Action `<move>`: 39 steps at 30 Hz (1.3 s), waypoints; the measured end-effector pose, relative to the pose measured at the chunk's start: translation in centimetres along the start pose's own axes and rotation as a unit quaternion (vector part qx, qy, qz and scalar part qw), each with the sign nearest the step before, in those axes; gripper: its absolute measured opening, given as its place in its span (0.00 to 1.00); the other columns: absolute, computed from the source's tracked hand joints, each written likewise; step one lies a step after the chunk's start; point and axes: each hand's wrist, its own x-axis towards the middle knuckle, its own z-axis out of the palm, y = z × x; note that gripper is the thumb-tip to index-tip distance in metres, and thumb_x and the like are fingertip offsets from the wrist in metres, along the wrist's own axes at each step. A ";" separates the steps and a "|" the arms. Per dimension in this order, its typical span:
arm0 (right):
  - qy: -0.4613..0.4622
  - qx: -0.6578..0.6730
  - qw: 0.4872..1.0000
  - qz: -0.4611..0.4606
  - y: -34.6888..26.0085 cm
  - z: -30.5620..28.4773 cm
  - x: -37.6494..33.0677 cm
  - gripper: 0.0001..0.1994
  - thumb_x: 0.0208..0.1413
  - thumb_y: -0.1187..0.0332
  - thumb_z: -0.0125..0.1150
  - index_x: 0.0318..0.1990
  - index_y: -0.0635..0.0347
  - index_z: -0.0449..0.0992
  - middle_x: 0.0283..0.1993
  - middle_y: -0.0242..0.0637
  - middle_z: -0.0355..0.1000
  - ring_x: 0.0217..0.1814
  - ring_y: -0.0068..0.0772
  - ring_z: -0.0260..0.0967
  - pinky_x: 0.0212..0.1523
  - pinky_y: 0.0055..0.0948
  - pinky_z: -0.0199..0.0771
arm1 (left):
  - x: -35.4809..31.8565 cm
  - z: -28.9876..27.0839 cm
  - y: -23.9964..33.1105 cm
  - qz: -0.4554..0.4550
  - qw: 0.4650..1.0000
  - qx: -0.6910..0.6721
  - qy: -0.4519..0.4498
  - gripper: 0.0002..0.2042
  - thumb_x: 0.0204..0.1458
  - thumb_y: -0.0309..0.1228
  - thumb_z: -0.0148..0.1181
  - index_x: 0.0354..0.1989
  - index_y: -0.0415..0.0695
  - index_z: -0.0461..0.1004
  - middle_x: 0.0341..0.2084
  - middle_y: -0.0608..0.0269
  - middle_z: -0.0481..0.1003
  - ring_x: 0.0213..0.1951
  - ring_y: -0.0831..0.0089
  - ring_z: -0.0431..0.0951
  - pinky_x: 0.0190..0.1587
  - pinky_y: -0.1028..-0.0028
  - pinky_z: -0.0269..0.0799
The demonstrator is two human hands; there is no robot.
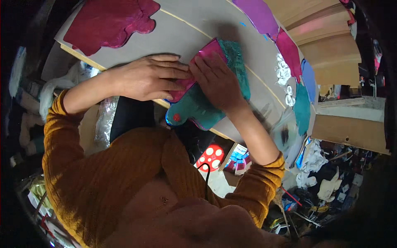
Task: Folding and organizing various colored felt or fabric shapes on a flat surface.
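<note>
A shiny magenta piece of leather-like sheet (178, 95) lies against a teal piece (193, 104) at the table's near edge. The teal piece has a rough, fuzzy part on its far right side and a small red spot near its left end. My left hand (153, 77) rests flat with its fingers stretched out to the right, the tips at the magenta piece. Over both pieces lies my right hand (218, 82), palm down, its fingers extended across the magenta. How the two pieces join under my hands is hidden.
The grey table (182, 35) has pale seams. Dark red cut pieces (109, 25) lie at the far left. Along the right edge are a purple piece (258, 16), more coloured pieces and white cord coils (283, 70). Brown cardboard (326, 45) stands beyond. A red round stool (210, 157) shows below.
</note>
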 end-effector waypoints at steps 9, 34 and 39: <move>-0.044 -0.039 0.998 0.038 1.5 -0.4 -0.1 0.23 0.54 0.67 0.52 0.59 0.60 0.71 0.59 0.43 0.71 0.62 0.42 0.68 0.70 0.44 0.59 | 0.3 -0.1 -0.1 -0.015 1.000 -0.007 0.017 0.14 0.51 0.39 0.63 0.40 0.42 0.79 0.54 0.55 0.74 0.60 0.59 0.71 0.66 0.55 0.61; -0.089 -0.107 0.989 0.051 2.1 0.7 -0.6 0.25 0.55 0.70 0.50 0.61 0.64 0.66 0.58 0.48 0.70 0.61 0.46 0.68 0.66 0.44 0.63 | 5.4 1.7 -7.2 -0.060 0.997 0.036 -0.027 0.28 0.58 0.39 0.56 0.65 0.36 0.63 0.66 0.46 0.61 0.69 0.57 0.58 0.71 0.54 0.48; -0.101 0.005 0.992 0.071 2.7 -0.3 -1.2 0.26 0.53 0.70 0.53 0.62 0.63 0.66 0.61 0.51 0.67 0.64 0.50 0.65 0.68 0.49 0.59 | 5.2 1.5 -7.0 -0.061 0.996 0.034 -0.051 0.32 0.57 0.42 0.57 0.68 0.38 0.60 0.69 0.47 0.56 0.71 0.58 0.54 0.73 0.52 0.41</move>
